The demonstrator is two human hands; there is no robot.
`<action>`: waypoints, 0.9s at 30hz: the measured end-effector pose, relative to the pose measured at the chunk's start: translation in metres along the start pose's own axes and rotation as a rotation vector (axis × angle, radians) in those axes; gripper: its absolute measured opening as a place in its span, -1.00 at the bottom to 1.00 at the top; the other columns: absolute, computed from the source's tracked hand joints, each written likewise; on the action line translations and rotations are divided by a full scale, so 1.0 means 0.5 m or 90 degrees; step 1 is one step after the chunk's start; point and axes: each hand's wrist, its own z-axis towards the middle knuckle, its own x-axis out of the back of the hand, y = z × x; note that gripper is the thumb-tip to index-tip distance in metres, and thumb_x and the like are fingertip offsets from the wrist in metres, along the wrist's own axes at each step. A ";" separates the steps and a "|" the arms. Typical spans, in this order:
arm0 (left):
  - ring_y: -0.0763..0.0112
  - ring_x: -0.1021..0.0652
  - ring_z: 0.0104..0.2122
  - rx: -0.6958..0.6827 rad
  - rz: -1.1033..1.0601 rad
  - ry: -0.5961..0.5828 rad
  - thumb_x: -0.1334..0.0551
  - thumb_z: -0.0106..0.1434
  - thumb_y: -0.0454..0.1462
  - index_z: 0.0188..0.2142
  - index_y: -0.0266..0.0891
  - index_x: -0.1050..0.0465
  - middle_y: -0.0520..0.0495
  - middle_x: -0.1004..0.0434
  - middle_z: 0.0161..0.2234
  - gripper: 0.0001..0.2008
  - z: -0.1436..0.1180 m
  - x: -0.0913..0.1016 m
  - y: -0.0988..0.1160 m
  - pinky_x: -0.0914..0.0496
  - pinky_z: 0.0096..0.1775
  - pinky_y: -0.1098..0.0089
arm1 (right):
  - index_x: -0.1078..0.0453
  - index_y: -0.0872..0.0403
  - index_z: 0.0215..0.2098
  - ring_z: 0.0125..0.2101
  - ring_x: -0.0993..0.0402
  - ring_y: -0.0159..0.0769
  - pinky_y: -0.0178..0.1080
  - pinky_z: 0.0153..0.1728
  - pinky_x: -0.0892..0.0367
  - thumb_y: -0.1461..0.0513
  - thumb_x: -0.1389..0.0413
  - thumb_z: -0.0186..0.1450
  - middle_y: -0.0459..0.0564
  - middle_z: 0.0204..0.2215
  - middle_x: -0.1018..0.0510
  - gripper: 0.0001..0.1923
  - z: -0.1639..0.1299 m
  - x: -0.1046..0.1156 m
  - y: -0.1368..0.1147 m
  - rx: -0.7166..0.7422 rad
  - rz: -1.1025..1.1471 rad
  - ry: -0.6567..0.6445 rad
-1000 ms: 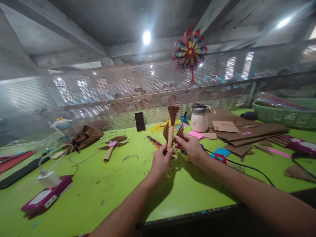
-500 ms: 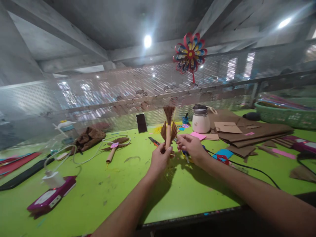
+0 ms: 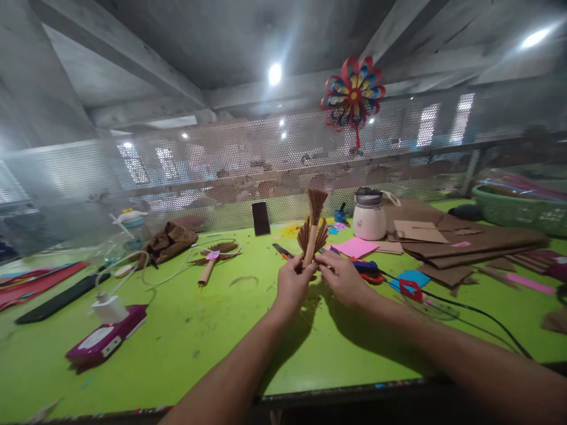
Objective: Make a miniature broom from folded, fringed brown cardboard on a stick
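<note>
A brown paper craft (image 3: 312,239) stands nearly upright above the table, made of a cardboard tube with a pleated fan on top and pleated wings at its sides. My left hand (image 3: 292,283) grips the tube's lower end between thumb and fingers. Close beside it, my right hand (image 3: 343,277) has its fingers pinched against the tube's lower right side; its fingertips are partly hidden. Yellow strands (image 3: 313,304) show beneath the hands. A similar brown craft (image 3: 207,273) with a pink piece lies to the left. Behind my right hand is a blue-handled tool (image 3: 364,267) with a black cord.
On the green table (image 3: 221,354) stand a purple power strip (image 3: 106,342) with a white charger, a phone (image 3: 261,218) and a white jar (image 3: 369,218). Brown paper sheets (image 3: 478,245) and a green basket (image 3: 522,209) occupy the right. A cutter (image 3: 281,251) lies near my left hand.
My right hand has come down and inward from beside the wing to the tube's lower end. The craft leans slightly more to the right. The whole view has shifted a little.
</note>
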 end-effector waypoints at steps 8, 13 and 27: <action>0.35 -0.46 -0.38 -0.100 0.235 0.053 -0.28 0.02 -0.37 -0.29 -0.27 -0.58 -0.07 -0.51 -0.42 -0.78 -0.002 0.002 -0.021 -0.32 -0.28 0.39 | -0.44 0.18 -0.24 -0.27 -0.33 -0.22 -0.22 -0.20 -0.24 0.40 0.08 0.27 0.11 -0.31 -0.44 -0.74 -0.010 0.003 -0.021 -0.048 -0.138 -0.072; 0.33 -0.44 -0.40 -0.124 0.312 0.074 -0.27 0.02 -0.37 -0.34 -0.22 -0.58 -0.04 -0.47 -0.48 -0.82 -0.013 -0.004 -0.007 -0.28 -0.28 0.38 | -0.44 0.17 -0.24 -0.24 -0.37 -0.22 -0.24 -0.17 -0.23 0.41 0.09 0.26 0.12 -0.29 -0.47 -0.73 -0.011 0.002 -0.024 -0.066 -0.138 -0.080; 0.33 -0.42 -0.40 -0.128 0.360 0.066 -0.26 0.05 -0.38 -0.34 -0.27 -0.59 -0.05 -0.46 -0.46 -0.84 -0.017 -0.008 0.004 -0.25 -0.29 0.38 | -0.48 0.12 -0.28 -0.30 -0.38 -0.25 -0.27 -0.23 -0.24 0.46 0.02 0.15 0.06 -0.32 -0.54 -0.71 -0.009 0.002 -0.027 -0.063 -0.081 -0.051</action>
